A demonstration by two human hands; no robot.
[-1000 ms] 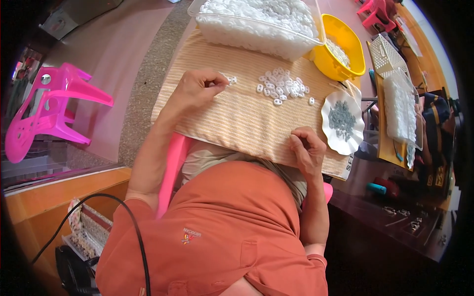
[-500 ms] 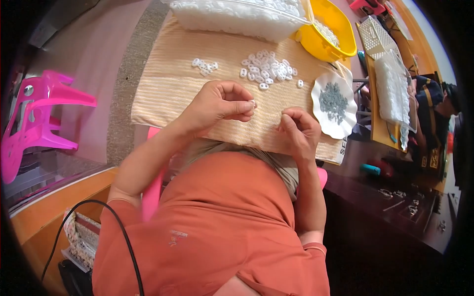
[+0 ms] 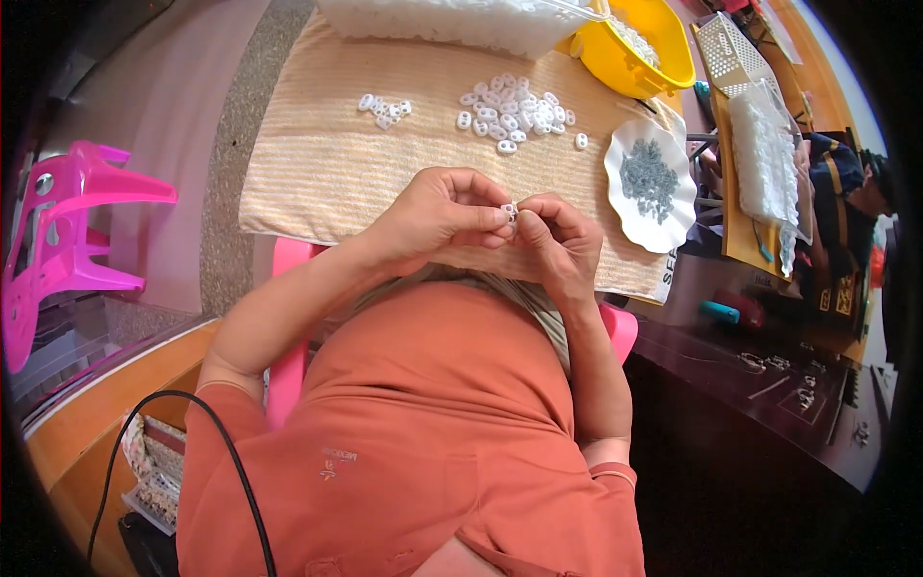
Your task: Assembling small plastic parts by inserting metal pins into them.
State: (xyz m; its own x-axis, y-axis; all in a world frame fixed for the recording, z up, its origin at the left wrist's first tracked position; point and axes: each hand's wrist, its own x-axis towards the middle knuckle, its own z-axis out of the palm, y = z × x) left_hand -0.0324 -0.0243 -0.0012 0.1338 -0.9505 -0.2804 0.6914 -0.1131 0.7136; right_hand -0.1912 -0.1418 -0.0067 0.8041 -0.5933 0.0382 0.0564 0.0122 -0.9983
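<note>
My left hand (image 3: 444, 217) pinches a small white oval piece with two holes (image 3: 510, 210) between thumb and fingertips. Against its right side, my right hand (image 3: 562, 242) is closed in a pinch; whatever it holds is too small to make out. Both hands are above the near part of a beige striped towel (image 3: 322, 178). Beyond them lies a loose heap of similar white two-holed pieces (image 3: 510, 109), with a smaller group (image 3: 387, 111) to its left. A scalloped white dish (image 3: 681, 210) on the right holds many tiny grey bits (image 3: 649, 181).
A clear tub of white pieces (image 3: 452, 21) stands at the far edge, beside a yellow basket (image 3: 598, 72). Pink stools (image 3: 87, 221) are on the left floor. At far right, another person sits by a table with a clear container (image 3: 762, 159). A black cable (image 3: 236, 457) crosses lower left.
My right hand has moved left and up to meet the left hand at the white piece. My left hand has shifted slightly right, and the whole view has tilted a little.
</note>
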